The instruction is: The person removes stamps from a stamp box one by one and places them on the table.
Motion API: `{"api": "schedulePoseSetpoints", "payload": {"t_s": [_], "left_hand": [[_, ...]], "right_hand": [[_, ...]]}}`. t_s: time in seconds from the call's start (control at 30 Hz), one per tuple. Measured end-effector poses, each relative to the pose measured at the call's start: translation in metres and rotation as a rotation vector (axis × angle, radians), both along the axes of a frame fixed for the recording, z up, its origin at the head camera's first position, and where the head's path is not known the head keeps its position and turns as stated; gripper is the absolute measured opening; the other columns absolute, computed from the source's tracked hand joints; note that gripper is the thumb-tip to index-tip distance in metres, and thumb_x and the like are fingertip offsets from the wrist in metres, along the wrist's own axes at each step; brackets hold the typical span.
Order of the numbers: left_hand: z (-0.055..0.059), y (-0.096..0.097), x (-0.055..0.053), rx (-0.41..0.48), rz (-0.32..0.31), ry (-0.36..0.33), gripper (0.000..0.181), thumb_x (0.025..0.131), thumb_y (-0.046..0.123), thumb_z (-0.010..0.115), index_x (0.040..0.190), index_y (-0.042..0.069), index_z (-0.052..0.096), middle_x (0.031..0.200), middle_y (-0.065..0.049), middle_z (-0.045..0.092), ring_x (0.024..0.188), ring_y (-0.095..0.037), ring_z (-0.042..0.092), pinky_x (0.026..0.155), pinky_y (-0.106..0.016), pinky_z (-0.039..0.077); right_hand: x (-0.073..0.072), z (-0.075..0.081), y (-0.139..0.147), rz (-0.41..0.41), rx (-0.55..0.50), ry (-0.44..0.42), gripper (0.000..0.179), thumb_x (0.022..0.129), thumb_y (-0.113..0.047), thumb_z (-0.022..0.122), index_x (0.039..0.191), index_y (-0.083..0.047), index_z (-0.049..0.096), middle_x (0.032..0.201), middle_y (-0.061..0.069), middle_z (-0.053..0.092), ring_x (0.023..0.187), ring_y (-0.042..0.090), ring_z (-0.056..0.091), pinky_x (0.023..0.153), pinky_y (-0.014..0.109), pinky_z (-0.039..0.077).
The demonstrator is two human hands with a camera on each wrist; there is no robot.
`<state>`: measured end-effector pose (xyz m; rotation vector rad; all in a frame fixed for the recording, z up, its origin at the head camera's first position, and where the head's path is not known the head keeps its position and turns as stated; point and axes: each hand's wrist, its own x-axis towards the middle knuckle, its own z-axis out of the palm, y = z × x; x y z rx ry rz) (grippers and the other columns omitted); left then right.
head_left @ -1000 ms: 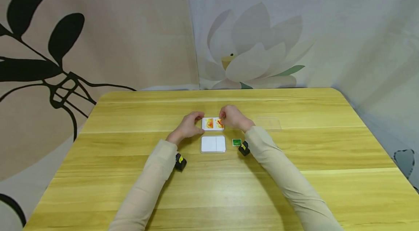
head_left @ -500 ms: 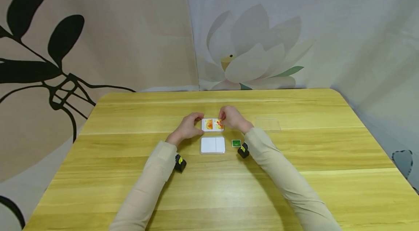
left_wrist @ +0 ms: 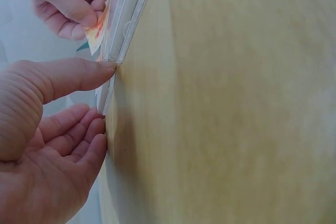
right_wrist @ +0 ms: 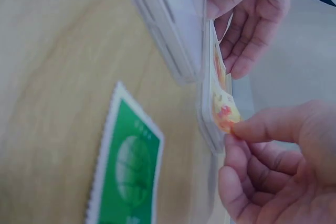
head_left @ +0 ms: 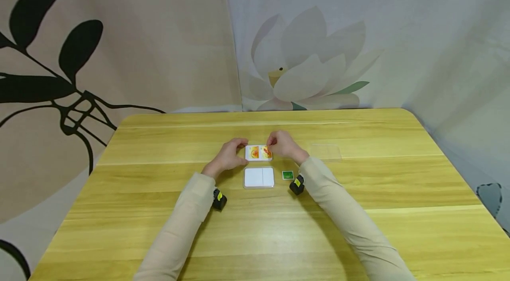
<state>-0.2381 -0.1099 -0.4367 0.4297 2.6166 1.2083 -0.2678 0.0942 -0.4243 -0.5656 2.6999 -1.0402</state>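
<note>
A flat white case [head_left: 248,153] lies mid-table with two orange-and-yellow stamps side by side on it. My left hand [head_left: 228,154] holds its left end, thumb at the near edge and fingers at the far edge. At the right end, my right hand [head_left: 283,144] pinches the right-hand stamp [right_wrist: 224,109] between thumb and finger. In the right wrist view that stamp bends up off the case toward the fingertips. The left-hand stamp [head_left: 254,152] lies on the case. Part of the pinched stamp is hidden by the right fingers.
Just nearer than the held case lies a second white case [head_left: 255,177] with a clear rim. A green stamp with perforated edges [right_wrist: 131,161] lies to its right. Farther right is a clear plastic cover [head_left: 326,152]. The wooden table [head_left: 255,236] meets a curtain behind.
Both hands stay nearly in place on the case and the stamp. The whole head view has shifted slightly downward in the frame.
</note>
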Motion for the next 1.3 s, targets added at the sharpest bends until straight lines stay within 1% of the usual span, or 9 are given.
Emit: {"api": "schedulePoseSetpoints", "payload": {"t_s": [0.23,0.47,0.53,0.67,0.83,0.97,1.1,1.3], "left_hand": [[0.001,0.0,0.001,-0.004,-0.002,0.001,0.066,0.075,-0.001,0.073,0.133,-0.008,0.042,0.129,-0.021,0.049,0.118,-0.033,0.046,0.103,-0.039,0.038],[0.0,0.0,0.001,-0.012,-0.008,-0.002,0.067,0.075,-0.001,0.073,0.134,-0.008,0.042,0.129,-0.021,0.049,0.118,-0.033,0.046,0.103,-0.039,0.038],[0.0,0.0,0.0,-0.01,-0.01,-0.001,0.066,0.075,-0.001,0.073,0.134,-0.008,0.042,0.129,-0.021,0.049,0.118,-0.033,0.046,0.103,-0.039,0.038],[0.001,-0.001,0.0,-0.01,-0.013,0.0,0.067,0.075,-0.001,0.073,0.134,-0.008,0.042,0.129,-0.021,0.049,0.119,-0.033,0.046,0.103,-0.039,0.038],[0.001,-0.001,0.001,-0.012,-0.02,0.001,0.066,0.076,0.0,0.073,0.134,-0.009,0.041,0.13,-0.021,0.048,0.119,-0.033,0.046,0.103,-0.039,0.037],[0.0,-0.002,0.0,-0.011,-0.031,0.02,0.065,0.076,0.0,0.073,0.132,-0.01,0.042,0.128,-0.022,0.049,0.118,-0.034,0.046,0.103,-0.04,0.038],[-0.002,-0.002,-0.001,-0.02,-0.029,0.03,0.065,0.075,0.001,0.073,0.132,-0.009,0.043,0.128,-0.022,0.05,0.118,-0.034,0.046,0.103,-0.039,0.038],[-0.003,-0.002,-0.001,-0.02,-0.025,0.019,0.065,0.076,0.001,0.073,0.133,-0.008,0.043,0.129,-0.022,0.049,0.118,-0.033,0.046,0.103,-0.04,0.038]], "right_hand": [[0.002,0.001,0.003,-0.095,-0.066,-0.061,0.006,0.082,0.001,0.06,0.086,0.004,0.064,0.082,0.011,0.061,0.073,0.019,0.051,0.064,0.024,0.044],[0.003,0.001,0.013,-0.181,-0.113,-0.135,0.01,0.083,-0.002,0.06,0.089,0.003,0.065,0.088,0.012,0.062,0.078,0.019,0.052,0.068,0.026,0.044],[0.003,0.002,0.015,-0.192,-0.121,-0.136,0.011,0.082,-0.002,0.059,0.09,0.003,0.065,0.088,0.012,0.062,0.077,0.019,0.052,0.068,0.026,0.044],[0.003,0.003,0.023,-0.197,-0.125,-0.107,0.013,0.081,-0.002,0.059,0.09,0.004,0.065,0.086,0.012,0.063,0.075,0.018,0.052,0.067,0.025,0.044],[0.003,0.003,0.035,-0.206,-0.123,-0.099,0.014,0.083,-0.003,0.056,0.091,0.004,0.065,0.086,0.012,0.062,0.074,0.018,0.05,0.065,0.024,0.042],[0.003,0.003,0.044,-0.226,-0.118,-0.099,0.015,0.085,-0.004,0.056,0.092,0.004,0.065,0.088,0.013,0.062,0.075,0.018,0.05,0.065,0.024,0.042],[0.005,0.005,0.052,-0.245,-0.126,-0.108,0.014,0.085,-0.004,0.055,0.092,0.005,0.064,0.088,0.013,0.062,0.074,0.018,0.05,0.064,0.024,0.042],[0.006,0.004,0.063,-0.256,-0.12,-0.11,0.014,0.084,-0.003,0.055,0.091,0.005,0.064,0.087,0.012,0.061,0.074,0.018,0.049,0.063,0.024,0.042]]}}
